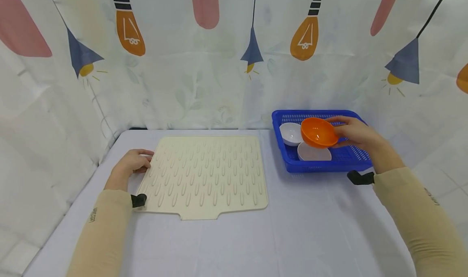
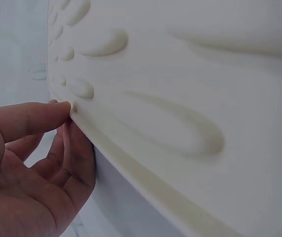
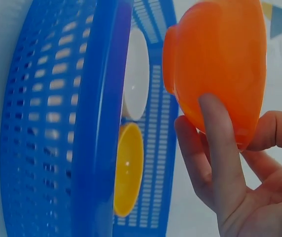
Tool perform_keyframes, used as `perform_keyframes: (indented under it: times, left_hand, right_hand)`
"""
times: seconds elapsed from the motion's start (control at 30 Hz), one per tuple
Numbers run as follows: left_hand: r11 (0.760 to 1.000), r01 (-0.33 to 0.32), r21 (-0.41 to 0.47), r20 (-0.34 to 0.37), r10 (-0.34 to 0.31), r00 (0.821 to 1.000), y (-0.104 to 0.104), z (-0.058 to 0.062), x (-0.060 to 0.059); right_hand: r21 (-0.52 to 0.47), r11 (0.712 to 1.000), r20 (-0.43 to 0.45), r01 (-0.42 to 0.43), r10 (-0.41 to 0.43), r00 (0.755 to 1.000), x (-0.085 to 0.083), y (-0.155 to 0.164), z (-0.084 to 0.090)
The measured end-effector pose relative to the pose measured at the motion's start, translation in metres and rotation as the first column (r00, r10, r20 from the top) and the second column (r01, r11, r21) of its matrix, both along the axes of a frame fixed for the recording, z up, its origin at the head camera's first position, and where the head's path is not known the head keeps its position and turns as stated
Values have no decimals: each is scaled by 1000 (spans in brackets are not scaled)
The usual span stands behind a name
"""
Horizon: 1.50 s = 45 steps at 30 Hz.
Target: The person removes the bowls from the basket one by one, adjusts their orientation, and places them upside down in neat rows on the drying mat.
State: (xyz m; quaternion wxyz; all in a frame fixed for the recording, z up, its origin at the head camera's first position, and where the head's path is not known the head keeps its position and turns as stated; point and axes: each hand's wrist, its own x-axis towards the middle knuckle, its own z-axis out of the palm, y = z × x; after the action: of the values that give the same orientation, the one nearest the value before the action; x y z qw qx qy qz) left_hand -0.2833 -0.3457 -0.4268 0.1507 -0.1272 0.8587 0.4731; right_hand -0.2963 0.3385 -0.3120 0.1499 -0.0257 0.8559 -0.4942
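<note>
In the head view my right hand (image 1: 351,133) holds an orange bowl (image 1: 319,131) by its right side, over a blue plastic basket (image 1: 296,167). The right wrist view shows the thumb at the rim and fingers against the outside of the orange bowl (image 3: 225,54). Inside the basket are a white bowl (image 1: 290,133) and a pale bowl (image 1: 313,153); a yellow bowl (image 3: 129,170) shows only in the right wrist view. My left hand (image 1: 132,163) pinches the left edge of a cream ridged mat (image 1: 204,175), thumb (image 2: 42,117) at the rim.
A white-covered table (image 1: 237,244) lies under the mat and basket. Behind it hangs a pale curtain (image 1: 219,86) printed with lamps and bulbs. The basket stands at the back right, a short gap from the mat.
</note>
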Motion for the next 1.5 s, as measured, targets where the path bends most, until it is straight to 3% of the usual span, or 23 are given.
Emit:
perform_keyframes:
  times: [0.3,0.77,1.5]
  left_hand:
    - [1000,25,10,4,-25,1000,-3,1,-2]
    - [999,-7,39,20,6,1000,-5,-3,-2]
    - [1000,-21,22,4,21,1000,-4,-3,-3]
  right_hand:
    - [-7,1000,-30,1,-1,1000,2,-23,-1]
    - [-90,994,-6,-68,68,998,10,-57,-4]
    - [-226,971,16,-78,84,996,16,-111,-17]
